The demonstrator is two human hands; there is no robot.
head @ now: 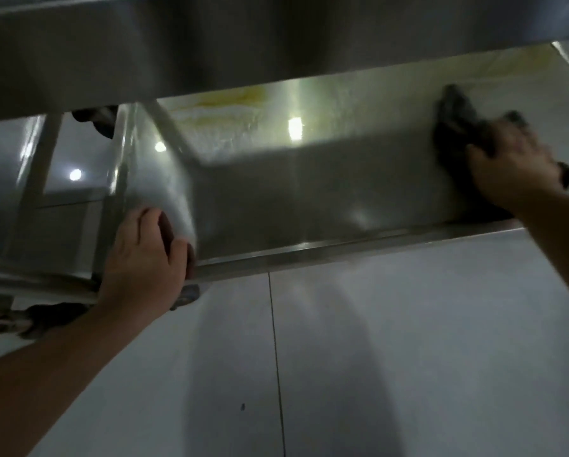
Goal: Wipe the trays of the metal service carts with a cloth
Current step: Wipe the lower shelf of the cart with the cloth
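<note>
Below, left hand (141,255) gripping smooth steel tray (276,192) rim, right hand (513,163) flat on dark crumpled cloth (454,117)

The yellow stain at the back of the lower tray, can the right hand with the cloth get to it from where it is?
Probably yes. The right hand presses the cloth on the tray, and bare metal lies between it and the stain. The upper tray overhangs, so the arm must stay low.

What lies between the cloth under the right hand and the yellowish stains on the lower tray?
Nothing visible does. The right hand presses the dark cloth flat on the lower tray, and bare metal runs from it to the yellowish stains. The upper tray overhangs and hides the far part.
</note>
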